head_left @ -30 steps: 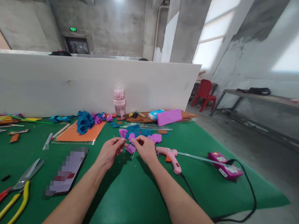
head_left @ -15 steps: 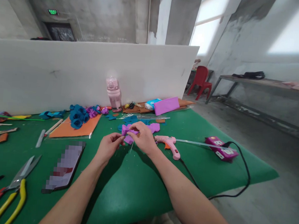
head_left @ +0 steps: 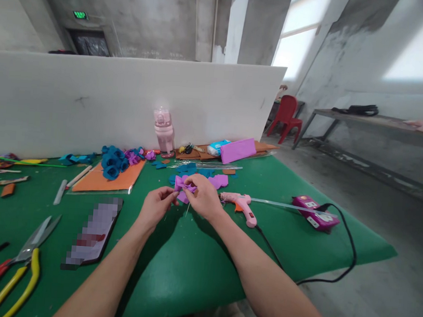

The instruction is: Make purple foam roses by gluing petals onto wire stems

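The left hand (head_left: 156,206) and right hand (head_left: 205,198) both pinch a small, curled, purple paper-like piece (head_left: 181,181) over the green-covered bench (head_left: 185,272).

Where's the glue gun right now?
Head view, right of centre: the pink glue gun lies on the green table, just right of the right hand.

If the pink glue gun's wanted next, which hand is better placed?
Probably the right hand: it's beside the glue gun; the left hand is farther off. Both are at the purple piece.

Light glares from a window (head_left: 295,51) at right; the far-left margin seems blurred.
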Demonstrator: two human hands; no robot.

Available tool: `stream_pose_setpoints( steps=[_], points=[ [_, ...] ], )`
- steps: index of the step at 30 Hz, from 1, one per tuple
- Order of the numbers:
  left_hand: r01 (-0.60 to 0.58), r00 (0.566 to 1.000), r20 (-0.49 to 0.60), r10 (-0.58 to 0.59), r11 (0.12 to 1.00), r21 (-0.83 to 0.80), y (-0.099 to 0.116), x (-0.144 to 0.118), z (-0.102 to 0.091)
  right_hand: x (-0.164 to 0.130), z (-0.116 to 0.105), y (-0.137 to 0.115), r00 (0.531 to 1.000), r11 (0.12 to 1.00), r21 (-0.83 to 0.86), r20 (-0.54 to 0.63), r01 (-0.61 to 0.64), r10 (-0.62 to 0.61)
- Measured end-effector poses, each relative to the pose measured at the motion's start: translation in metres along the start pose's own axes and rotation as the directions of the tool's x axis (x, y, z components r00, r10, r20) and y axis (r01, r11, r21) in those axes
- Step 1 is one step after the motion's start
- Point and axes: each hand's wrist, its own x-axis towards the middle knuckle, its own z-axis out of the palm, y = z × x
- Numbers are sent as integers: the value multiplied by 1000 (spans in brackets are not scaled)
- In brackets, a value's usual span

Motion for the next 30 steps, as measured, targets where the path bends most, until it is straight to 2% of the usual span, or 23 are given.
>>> stream_pose_setpoints(
  steps=[13,19,23,25,27,28,30],
  points=[
    [-26,1000,0,26,996,87,2,-3,2,-1,-3,-5,999,997,-75,-17,34,-36],
    [-23,1000,-14,24,998,60,2,-2,2,-2,-2,-6,999,995,-90,8,46,-46],
    [-33,999,1,33,999,17,1,-1,1,-1,-7,-10,999,999,9,-33,38,-38],
    [-45,999,-1,45,999,-22,2,-1,-1,2,-10,-9,993,990,136,-105,-30,44],
    [-70,998,-6,70,995,-69,2,0,-2,4,-11,-5,967,937,312,-144,-158,211],
    [-87,996,-12,87,993,-84,2,0,-3,5,-10,-3,946,880,415,-115,-233,305],
    [-127,992,-36,124,988,-92,2,1,-4,6,-5,1,889,695,607,44,-386,455]
  ],
)
